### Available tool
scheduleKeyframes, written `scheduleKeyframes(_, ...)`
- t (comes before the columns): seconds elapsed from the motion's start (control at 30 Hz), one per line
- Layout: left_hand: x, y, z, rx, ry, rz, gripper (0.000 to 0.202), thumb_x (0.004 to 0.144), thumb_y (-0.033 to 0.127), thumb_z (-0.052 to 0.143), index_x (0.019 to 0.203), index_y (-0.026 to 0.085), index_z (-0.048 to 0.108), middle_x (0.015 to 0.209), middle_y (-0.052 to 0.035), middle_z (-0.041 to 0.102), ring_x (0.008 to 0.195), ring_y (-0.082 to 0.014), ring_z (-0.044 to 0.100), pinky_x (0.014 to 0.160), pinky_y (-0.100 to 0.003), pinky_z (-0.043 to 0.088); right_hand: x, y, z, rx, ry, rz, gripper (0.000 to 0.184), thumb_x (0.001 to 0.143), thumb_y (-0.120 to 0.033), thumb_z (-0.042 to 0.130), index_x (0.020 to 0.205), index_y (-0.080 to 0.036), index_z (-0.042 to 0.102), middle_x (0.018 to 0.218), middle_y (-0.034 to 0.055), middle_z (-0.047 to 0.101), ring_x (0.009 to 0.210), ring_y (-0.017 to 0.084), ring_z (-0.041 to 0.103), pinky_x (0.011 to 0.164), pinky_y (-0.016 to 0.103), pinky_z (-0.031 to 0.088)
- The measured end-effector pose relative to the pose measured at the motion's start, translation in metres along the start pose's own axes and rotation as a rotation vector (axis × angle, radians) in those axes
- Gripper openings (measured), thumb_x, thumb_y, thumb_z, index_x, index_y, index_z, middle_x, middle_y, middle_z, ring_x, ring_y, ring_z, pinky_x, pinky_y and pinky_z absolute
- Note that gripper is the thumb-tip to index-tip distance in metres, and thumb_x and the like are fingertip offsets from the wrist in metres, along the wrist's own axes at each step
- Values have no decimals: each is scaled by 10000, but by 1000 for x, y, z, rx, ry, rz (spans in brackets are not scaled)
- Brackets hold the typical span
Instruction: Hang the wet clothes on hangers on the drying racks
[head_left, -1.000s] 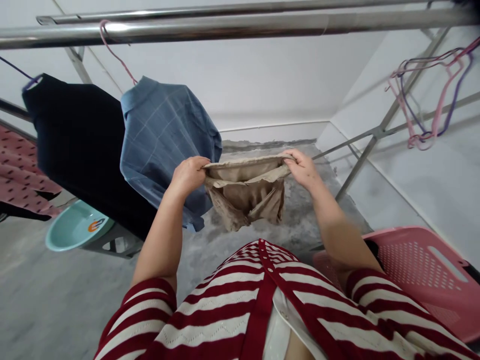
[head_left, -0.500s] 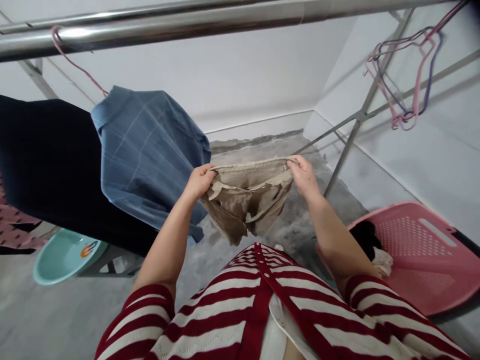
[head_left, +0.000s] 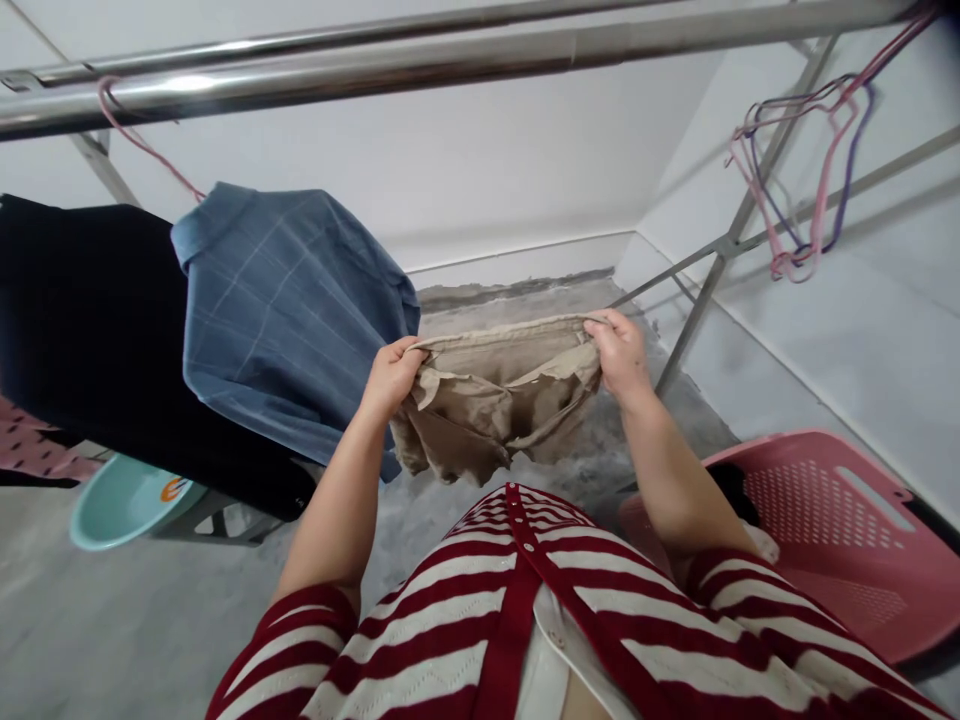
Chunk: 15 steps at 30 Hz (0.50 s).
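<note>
A tan pair of shorts (head_left: 495,400) hangs stretched by its waistband in front of me. My left hand (head_left: 390,375) is closed on the waistband's left end and my right hand (head_left: 621,350) is closed on its right end. The shorts' pockets and legs droop below the waistband. A steel drying rail (head_left: 450,60) runs across above my hands. On it, to the left, a blue checked shirt (head_left: 285,310) hangs from a pink hanger (head_left: 135,135) next to a black garment (head_left: 82,320).
A pink laundry basket (head_left: 825,530) with a few clothes stands at my lower right. Several pink and purple hangers (head_left: 810,170) hang on the rack's right side. A teal basin (head_left: 124,500) sits on a stool at the left. White walls enclose the concrete floor (head_left: 112,620).
My hands keep the waistband stretched and have barely moved. The view has shifted slightly, and the shorts' legs have swung a little.
</note>
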<state>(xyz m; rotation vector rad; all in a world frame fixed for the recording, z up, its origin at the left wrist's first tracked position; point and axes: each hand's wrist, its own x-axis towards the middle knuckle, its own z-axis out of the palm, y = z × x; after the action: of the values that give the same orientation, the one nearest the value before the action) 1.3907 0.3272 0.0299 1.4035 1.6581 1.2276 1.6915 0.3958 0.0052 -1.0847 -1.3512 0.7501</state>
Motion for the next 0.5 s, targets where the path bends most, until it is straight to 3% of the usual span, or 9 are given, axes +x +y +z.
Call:
scheduleKeyframes(0.1, -4, -3, 7, 280, 95, 93, 298, 773, 328, 451, 886, 175, 680, 703, 16, 622, 679, -128, 539, 601, -195, 386, -3, 5, -11, -171, -57, -46, 179, 766, -343, 512, 785, -212, 632, 700, -12, 604, 699, 156, 542, 634, 255, 412)
scheduleKeyframes(0.17, -10, -7, 15, 416, 134, 127, 322, 802, 332, 418, 933, 191, 676, 777, 4, 661, 757, -144, 573, 654, -202, 404, -7, 16, -22, -328, -184, -56, 182, 771, -340, 509, 781, -213, 639, 705, -2, 624, 707, 165, 555, 645, 263, 414)
scheduleKeyframes(0.23, -20, -11, 28, 447, 110, 132, 327, 814, 326, 397, 941, 194, 668, 790, 1, 679, 759, -145, 590, 665, -200, 421, -11, 31, -36, -478, -368, -36, 169, 768, -309, 507, 747, -210, 643, 689, 0, 635, 683, 162, 561, 637, 262, 411)
scheduleKeyframes(0.33, -37, -13, 54, 480, -15, 144, 316, 810, 321, 409, 959, 212, 664, 790, 11, 700, 736, -144, 617, 668, -197, 441, -11, 42, -67, -571, -607, 1, 149, 757, -295, 536, 763, -214, 661, 703, -3, 663, 659, 151, 582, 625, 255, 427)
scheduleKeyframes(0.4, -46, -11, 73, 511, -86, 170, 314, 795, 312, 420, 970, 222, 664, 832, 10, 717, 749, -149, 641, 690, -201, 454, -3, 33, -94, -544, -525, -21, 184, 771, -341, 552, 850, -225, 672, 777, 6, 688, 685, 153, 604, 641, 265, 457)
scheduleKeyframes(0.5, -55, -8, 99, 567, -149, 185, 323, 772, 301, 424, 976, 229, 663, 885, -3, 730, 786, -164, 666, 717, -215, 469, 23, -3, -137, -535, -5, -156, 270, 813, -407, 524, 965, -228, 657, 885, 32, 685, 742, 165, 617, 699, 300, 490)
